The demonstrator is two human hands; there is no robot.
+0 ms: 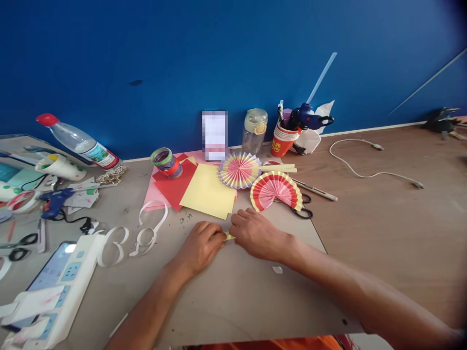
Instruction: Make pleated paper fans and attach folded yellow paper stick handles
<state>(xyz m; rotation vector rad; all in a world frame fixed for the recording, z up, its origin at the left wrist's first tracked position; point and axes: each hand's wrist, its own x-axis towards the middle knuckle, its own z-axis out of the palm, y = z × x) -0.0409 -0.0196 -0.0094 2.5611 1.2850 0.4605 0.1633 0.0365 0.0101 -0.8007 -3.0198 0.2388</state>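
My left hand (pixel 201 246) and my right hand (pixel 256 233) meet at the middle of a grey board (pixel 226 301). Both pinch a small folded yellow paper strip (pixel 228 236), of which only a sliver shows between the fingertips. Just beyond the hands lies a yellow paper sheet (pixel 207 192) over red paper (pixel 174 187) and pink paper (pixel 153 194). Two pleated paper fans sit behind my right hand: a round pink-and-yellow fan (pixel 239 169) and a red-and-pink half fan (pixel 275 190).
Black scissors (pixel 304 206) lie under the half fan. Tape rolls (pixel 167 163), a jar (pixel 254 130), a red cup of tools (pixel 284 138) and a plastic bottle (pixel 82 142) stand by the blue wall. White paper curls (pixel 146 233), a power strip (pixel 69 287) and a glue gun (pixel 54 201) are left. A white cable (pixel 368 172) runs right.
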